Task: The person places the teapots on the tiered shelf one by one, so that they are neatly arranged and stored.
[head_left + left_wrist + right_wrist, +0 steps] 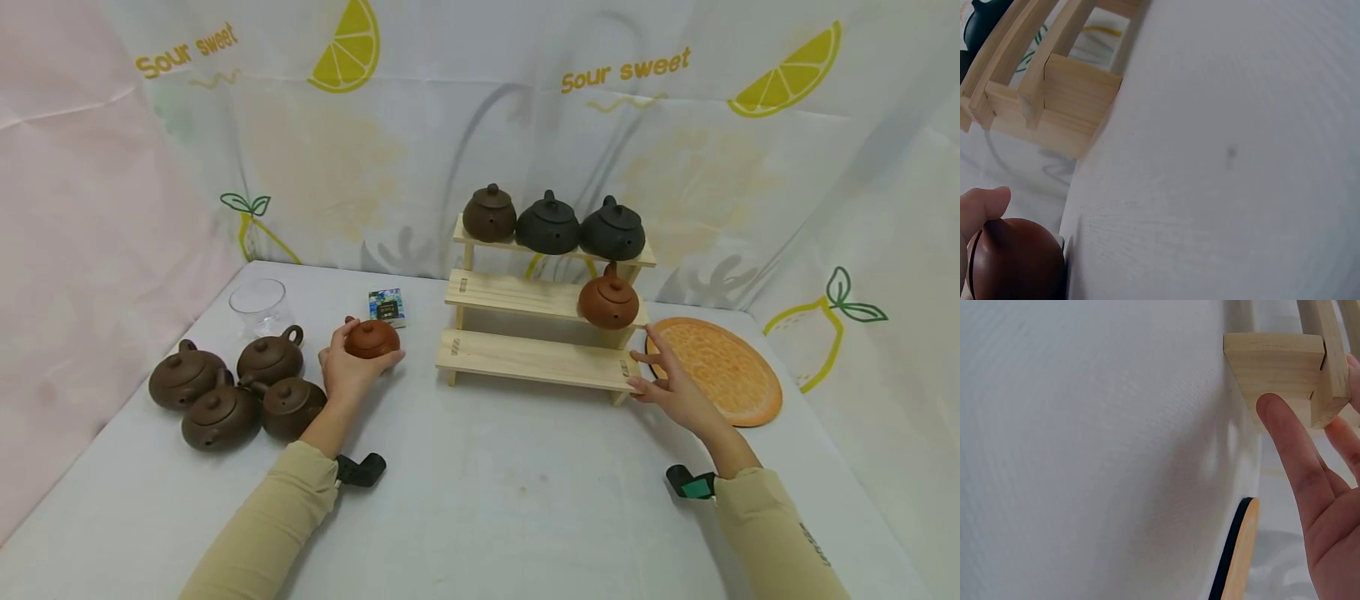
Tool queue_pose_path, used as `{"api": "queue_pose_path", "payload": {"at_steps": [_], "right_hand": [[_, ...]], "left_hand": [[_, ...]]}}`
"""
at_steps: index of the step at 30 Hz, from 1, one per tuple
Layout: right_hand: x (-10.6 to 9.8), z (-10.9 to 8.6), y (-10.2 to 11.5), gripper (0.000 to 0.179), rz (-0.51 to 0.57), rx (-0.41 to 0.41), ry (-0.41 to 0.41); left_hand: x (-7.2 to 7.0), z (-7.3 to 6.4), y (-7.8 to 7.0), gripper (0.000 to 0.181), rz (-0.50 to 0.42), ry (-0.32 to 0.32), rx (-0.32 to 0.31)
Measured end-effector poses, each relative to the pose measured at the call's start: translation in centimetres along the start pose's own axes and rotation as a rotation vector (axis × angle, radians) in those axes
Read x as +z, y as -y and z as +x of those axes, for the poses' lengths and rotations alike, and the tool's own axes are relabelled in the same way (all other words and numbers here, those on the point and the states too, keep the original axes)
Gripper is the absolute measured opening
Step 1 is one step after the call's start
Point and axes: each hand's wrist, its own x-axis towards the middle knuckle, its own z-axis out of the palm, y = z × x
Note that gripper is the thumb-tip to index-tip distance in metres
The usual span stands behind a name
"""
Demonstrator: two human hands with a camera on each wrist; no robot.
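My left hand (350, 372) grips a small reddish-brown teapot (372, 339) round its body, thumb on the near side. The left wrist view shows the thumb beside this teapot (1019, 259), close over the white cloth. My right hand (678, 390) touches the right end of a three-tier wooden rack (525, 360) with its fingers spread and fairly straight. In the right wrist view a fingertip (1269, 405) lies against the rack's end. Another reddish-brown teapot (609, 302) sits at the right of the middle shelf. The top shelf bears a brown teapot (489, 217) and two black teapots (549, 225).
Several dark brown teapots (217, 417) are grouped at the left. Behind them stands a clear glass bowl (260, 307). A small patterned box (387, 307) lies beyond the left hand. Right of the rack is a round orange-brown mat (712, 367). A printed curtain (420, 142) hangs behind.
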Motion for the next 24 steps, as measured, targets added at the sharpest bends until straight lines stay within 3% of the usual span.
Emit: {"api": "queue_pose_path", "payload": {"at_steps": [9,16,24], "right_hand": [[0.0,0.1,0.0,0.089,-0.004,0.008,-0.002],[-0.1,0.0,-0.1,0.089,0.007,0.005,-0.005],[0.0,0.0,-0.1,0.089,0.004,-0.008,-0.005]], "left_hand": [[0.0,-0.1,-0.6,0.081,-0.061,0.004,0.033],[-0.2,-0.3,-2.2,0.079,-0.129,0.006,0.1],[-0.4,-0.9,-4.0,0.083,-0.14,0.063,0.154]]}}
